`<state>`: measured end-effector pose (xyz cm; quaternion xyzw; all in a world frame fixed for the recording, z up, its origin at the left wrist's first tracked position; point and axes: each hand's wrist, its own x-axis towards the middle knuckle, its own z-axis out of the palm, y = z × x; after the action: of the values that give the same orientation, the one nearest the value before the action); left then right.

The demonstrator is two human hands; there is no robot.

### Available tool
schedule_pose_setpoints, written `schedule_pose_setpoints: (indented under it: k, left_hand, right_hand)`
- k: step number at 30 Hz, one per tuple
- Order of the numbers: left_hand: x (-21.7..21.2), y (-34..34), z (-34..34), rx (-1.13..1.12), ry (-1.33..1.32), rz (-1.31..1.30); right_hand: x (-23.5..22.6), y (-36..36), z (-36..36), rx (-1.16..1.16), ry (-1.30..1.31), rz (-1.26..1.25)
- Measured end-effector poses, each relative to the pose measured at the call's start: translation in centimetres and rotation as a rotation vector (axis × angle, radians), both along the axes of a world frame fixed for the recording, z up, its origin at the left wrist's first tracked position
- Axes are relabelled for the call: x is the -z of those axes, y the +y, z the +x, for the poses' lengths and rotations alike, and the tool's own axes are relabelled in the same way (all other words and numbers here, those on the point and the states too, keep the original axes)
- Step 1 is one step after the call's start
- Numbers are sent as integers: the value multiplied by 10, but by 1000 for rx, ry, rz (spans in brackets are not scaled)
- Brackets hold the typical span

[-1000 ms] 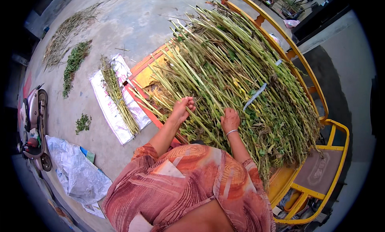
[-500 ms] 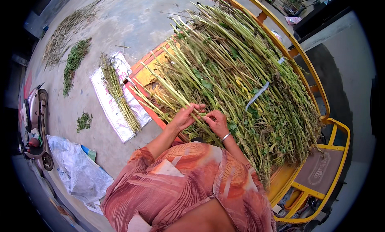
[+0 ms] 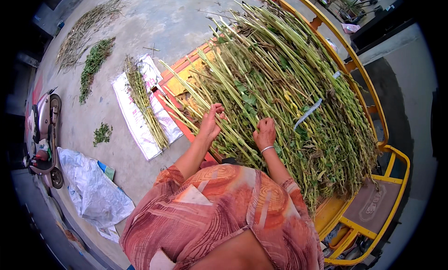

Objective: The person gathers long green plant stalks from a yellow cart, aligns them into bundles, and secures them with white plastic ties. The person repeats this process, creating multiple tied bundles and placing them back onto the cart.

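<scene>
A large heap of cut green stalks (image 3: pixel 261 78) with leaves and seed pods lies in front of me. My left hand (image 3: pixel 211 123) is at the near left side of the heap, its fingers loosely spread and raised beside a few pale stalks (image 3: pixel 191 89); nothing shows gripped in it. To its right, over the heap, my right hand (image 3: pixel 265 133) has its fingers curled into a closed shape, with a bangle at the wrist. What those fingers hold, if anything, is hidden. A pale strip (image 3: pixel 308 114) lies across the heap farther right.
The heap rests on a yellow and orange cart bed (image 3: pixel 192 74) with a yellow rail (image 3: pixel 347 50). On the floor at left are a tied bundle of stalks (image 3: pixel 142 102) on a white sack (image 3: pixel 140 134), leafy piles (image 3: pixel 95 64), a crumpled plastic sheet (image 3: pixel 95 190) and a scooter (image 3: pixel 46 130).
My hands, close together before, have moved apart: the left upward with its fingers lifting, the right up and to the right with its fingers curled. The whole view has shifted slightly.
</scene>
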<state>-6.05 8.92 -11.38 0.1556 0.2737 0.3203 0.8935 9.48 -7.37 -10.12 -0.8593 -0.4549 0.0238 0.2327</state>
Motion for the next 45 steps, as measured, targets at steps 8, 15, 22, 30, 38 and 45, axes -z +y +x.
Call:
schedule_pose_setpoints:
  k: [8, 15, 22, 30, 38, 45]
  left_hand:
    - [5, 7, 6, 47, 65, -68]
    - [10, 2, -10, 77, 206, 17]
    - [15, -7, -17, 25, 220, 57]
    - [0, -15, -16, -44, 189, 64]
    - [20, -17, -25, 15, -5, -54]
    - [-9, -15, -15, 8, 55, 22]
  right_hand:
    - [-24, -32, -38, -152, 156, 107]
    - [-26, -42, -42, -257, 361, 62]
    - [8, -27, 10, -20, 10, -29]
    - [23, -7, -12, 35, 9, -334]
    - [-13, -63, -26, -284, 626, 73]
    - [-32, -71, -28, -369, 398, -140]
